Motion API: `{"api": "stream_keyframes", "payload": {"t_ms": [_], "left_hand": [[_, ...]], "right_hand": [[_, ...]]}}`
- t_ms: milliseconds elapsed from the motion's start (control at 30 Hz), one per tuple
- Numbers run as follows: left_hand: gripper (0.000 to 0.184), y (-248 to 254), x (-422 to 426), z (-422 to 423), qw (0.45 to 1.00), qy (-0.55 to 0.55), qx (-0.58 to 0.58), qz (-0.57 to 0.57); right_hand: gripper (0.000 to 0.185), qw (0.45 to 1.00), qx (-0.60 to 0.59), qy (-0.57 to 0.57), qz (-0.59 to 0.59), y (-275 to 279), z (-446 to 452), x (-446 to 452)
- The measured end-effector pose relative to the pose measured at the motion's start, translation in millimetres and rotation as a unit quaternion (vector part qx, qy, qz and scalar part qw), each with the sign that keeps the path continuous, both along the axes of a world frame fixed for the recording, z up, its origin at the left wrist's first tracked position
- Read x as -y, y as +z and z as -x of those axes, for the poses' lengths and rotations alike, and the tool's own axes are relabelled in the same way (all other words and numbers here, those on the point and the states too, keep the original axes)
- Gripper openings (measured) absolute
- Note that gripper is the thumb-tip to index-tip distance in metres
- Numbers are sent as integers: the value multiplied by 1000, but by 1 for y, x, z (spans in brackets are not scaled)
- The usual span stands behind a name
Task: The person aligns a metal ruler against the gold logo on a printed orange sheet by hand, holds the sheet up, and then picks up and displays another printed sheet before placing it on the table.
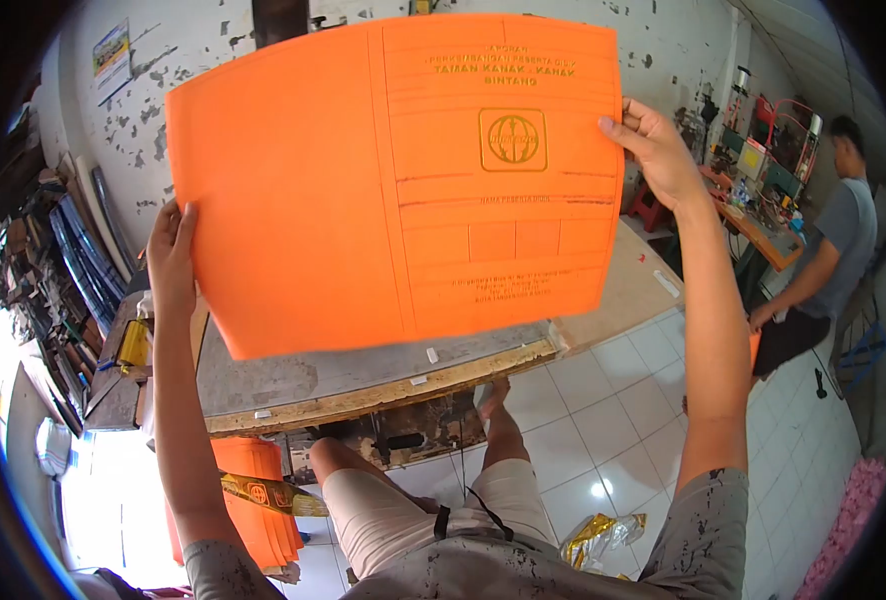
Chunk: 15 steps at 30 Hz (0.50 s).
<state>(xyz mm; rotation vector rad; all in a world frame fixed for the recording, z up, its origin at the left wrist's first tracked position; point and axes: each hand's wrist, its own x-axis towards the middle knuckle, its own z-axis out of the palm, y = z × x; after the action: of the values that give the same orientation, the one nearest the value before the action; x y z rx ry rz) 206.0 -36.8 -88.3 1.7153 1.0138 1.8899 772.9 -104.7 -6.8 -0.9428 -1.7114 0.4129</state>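
A large orange folder cover (283, 200) is held up spread out in front of me, its right half stamped with gold lettering and a globe emblem. My left hand (173, 258) pinches its left edge, low down. At the upper right edge, my right hand (658, 150) grips it with the thumb on the near face. The sheet hides much of the worktable (323, 385) behind it. Below on my left stands a stack of orange covers (253, 530), with a strip of gold foil (273, 493) lying across it.
Small white pieces lie along the table's wooden front edge (393, 405). Crumpled gold and silver foil (603, 545) rests on the tiled floor. At the right, another person (843, 230) sits near a bench with machines (753, 170). Rolls and stacked material (73, 240) line the left wall.
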Motion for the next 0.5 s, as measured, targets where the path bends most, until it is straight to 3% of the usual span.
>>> {"api": "stream_keyframes", "payload": {"t_ms": [167, 300, 500], "left_hand": [[35, -55, 54, -22, 998, 27, -48, 30], [31, -119, 89, -57, 995, -4, 6, 103], [26, -186, 99, -110, 977, -7, -33, 212]], "right_hand": [[25, 991, -94, 12, 99, -71, -15, 13], [26, 980, -101, -16, 168, -154, -48, 2], [37, 948, -62, -111, 292, -261, -70, -16]]}}
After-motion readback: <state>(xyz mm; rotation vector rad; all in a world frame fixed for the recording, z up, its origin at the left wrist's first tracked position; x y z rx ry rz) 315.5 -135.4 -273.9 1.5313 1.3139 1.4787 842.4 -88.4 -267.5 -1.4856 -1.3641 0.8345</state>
